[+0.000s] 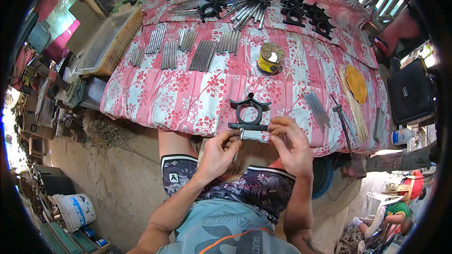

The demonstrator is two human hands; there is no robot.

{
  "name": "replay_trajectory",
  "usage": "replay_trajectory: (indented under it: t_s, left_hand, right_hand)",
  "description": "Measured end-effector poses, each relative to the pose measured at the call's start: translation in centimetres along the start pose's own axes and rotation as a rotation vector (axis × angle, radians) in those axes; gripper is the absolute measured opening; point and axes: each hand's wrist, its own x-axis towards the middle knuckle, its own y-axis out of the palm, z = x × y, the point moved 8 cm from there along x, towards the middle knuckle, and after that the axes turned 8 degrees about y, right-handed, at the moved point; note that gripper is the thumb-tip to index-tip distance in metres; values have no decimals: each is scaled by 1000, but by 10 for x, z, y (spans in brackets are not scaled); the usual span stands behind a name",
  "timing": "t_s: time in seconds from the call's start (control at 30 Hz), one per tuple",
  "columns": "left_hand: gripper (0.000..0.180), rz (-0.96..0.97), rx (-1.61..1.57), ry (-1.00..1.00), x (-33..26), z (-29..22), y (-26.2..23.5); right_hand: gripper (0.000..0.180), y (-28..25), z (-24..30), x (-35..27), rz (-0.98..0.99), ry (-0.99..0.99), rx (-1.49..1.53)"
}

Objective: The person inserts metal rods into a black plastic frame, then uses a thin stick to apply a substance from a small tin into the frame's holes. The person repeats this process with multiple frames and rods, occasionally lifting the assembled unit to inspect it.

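At the near edge of the table lies a black pagoda-shaped frame [251, 99] with a round ring and a flat base bar. My left hand [218, 156] pinches a short silver metal tube [240, 140], whose upper end is against the base bar's near side. The fingers of my right hand [293, 146] are closed at the bar's right end; whether they grip the bar or something thin beside it is hard to make out. Farther in stands a yellow tin [271, 58] with a dark rim. Several bundles of silver tubes [203, 56] lie sorted in rows to its left.
More black frames [294, 14] and long tubes [249, 13] are heaped at the back. On the right lie thin rods [317, 108], a hammer-like tool [340, 113], pale sticks [352, 94] and a yellow cloth [356, 83]. A tray [106, 42] borders the left. Another person [393, 216] sits far right.
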Motion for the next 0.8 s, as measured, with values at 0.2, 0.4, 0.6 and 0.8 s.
replay_trajectory:
  t_s: [0.2, 0.4, 0.6, 0.8]
  left_hand:
    - [31, 22, -6, -68, -4, -1, 0]
    - [29, 30, -99, -105, -13, 7, 7]
    - [27, 40, -112, -134, -15, 17, 9]
    - [25, 27, -34, -111, -18, 7, 2]
  right_hand:
    - [6, 17, -10, 9, 63, 147, -58]
    - [8, 39, -2, 27, -33, -55, -196]
    - [11, 46, -9, 30, -93, -106, -241]
    - [13, 49, -11, 28, -94, -61, -256]
